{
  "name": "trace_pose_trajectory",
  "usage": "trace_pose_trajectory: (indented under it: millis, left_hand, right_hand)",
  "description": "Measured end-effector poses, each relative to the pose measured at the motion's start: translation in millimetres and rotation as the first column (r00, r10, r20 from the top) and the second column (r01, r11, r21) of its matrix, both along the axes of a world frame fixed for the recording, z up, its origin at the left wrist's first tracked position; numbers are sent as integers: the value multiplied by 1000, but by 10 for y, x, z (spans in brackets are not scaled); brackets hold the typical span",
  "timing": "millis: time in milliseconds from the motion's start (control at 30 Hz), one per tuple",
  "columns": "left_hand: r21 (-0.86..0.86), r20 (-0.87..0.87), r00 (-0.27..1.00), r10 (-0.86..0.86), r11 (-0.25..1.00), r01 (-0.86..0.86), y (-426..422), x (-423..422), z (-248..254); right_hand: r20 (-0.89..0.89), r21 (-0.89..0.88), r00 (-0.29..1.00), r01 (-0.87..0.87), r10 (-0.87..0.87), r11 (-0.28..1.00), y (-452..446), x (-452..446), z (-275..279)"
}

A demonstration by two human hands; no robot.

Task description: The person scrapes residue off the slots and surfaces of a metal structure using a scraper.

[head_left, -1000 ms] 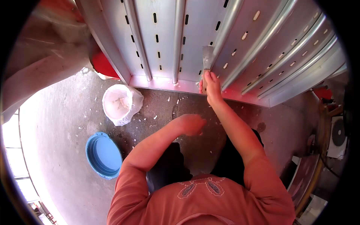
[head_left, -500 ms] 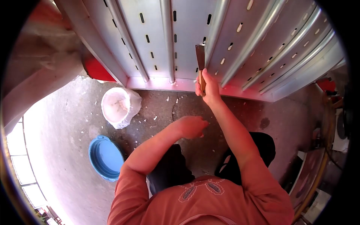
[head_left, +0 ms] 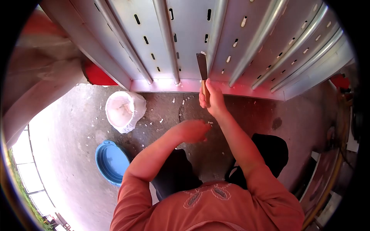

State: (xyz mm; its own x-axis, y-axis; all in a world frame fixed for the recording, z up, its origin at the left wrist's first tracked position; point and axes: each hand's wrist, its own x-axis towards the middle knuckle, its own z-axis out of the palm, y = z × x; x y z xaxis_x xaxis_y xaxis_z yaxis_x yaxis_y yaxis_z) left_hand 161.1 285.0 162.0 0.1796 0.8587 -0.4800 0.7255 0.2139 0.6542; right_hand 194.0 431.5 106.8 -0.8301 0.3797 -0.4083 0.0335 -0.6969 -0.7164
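Note:
My right hand (head_left: 213,101) is closed around the wooden handle of a putty knife (head_left: 202,67). Its dark blade points away from me over the slotted metal panel (head_left: 192,50), with a white bit at the tip close to a round bar. Whether the blade touches the panel cannot be made out. Several slots to the left look dark, while many on the right hold white material. Above the floor near my knees, my left hand (head_left: 192,131) is blurred, its fingers curled in; anything inside them is hidden.
A white bucket lined with a plastic bag (head_left: 125,111) stands on the concrete floor at left, with a blue basin (head_left: 112,163) nearer me. White scraps litter the floor. Hanging cloth (head_left: 50,81) is at upper left; a board (head_left: 322,181) stands at right.
The putty knife has drawn back slightly toward me, away from the slot its tip was near, carrying a white bit. My left hand has shifted slightly. The whole view has also shifted a little.

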Motion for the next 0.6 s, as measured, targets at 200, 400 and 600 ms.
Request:
trace_pose_trajectory:
  millis: [200,400,600]
  left_hand:
    - [25,4,1000,-5,1000,5,6,-11,-28]
    - [-53,-21,1000,-2,999,1,45,29,152]
    - [-29,-7,1000,11,1000,-11,8,38,64]
  right_hand:
    - [1,389,900,401,-436,830,172,259,-638]
    - [-63,367,905,414,-421,833,547,233,-1138]
    - [-37,330,916,389,-400,860,652,239,-1220]
